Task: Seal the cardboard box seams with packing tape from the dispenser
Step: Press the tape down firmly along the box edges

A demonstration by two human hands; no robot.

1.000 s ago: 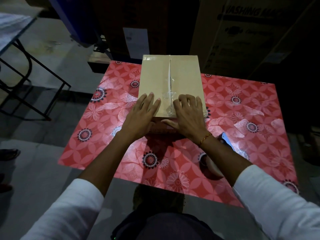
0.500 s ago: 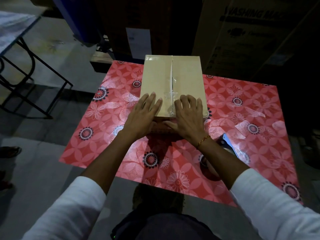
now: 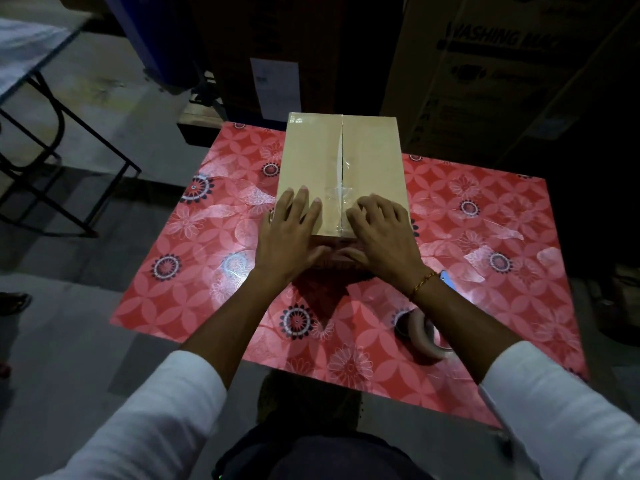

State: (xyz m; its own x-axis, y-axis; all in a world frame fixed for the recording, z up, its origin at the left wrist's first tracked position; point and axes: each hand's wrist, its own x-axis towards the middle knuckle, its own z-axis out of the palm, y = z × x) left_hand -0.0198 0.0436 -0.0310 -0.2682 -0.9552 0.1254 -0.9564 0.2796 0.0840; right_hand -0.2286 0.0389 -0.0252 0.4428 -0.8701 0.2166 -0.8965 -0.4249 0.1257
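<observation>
Dim storeroom, red floral-covered table [image 3: 194, 271]. Our left hand [image 3: 289, 233] and right hand [image 3: 382, 233] lie flat and open, grasping nothing, pressing the near end of the cardboard box [image 3: 311, 157]. We judge the centre seam [image 3: 341, 174] taped but wrinkled, the near-face overlap being smoothed; the tape dispenser [image 3: 420, 336] rests beside our right forearm, other seams unverifiable.

We are looking at a tan cardboard box [image 3: 313, 157] lying flat on the counter, its long side running away from us and its two top flaps meeting at a centre seam. Clear packing tape [image 3: 341, 202] is shining along that seam, crinkling toward the near end and folding over the near edge. A tape roll [image 3: 420, 332] is sitting on the counter, near us and to the right, well apart from the box.
</observation>
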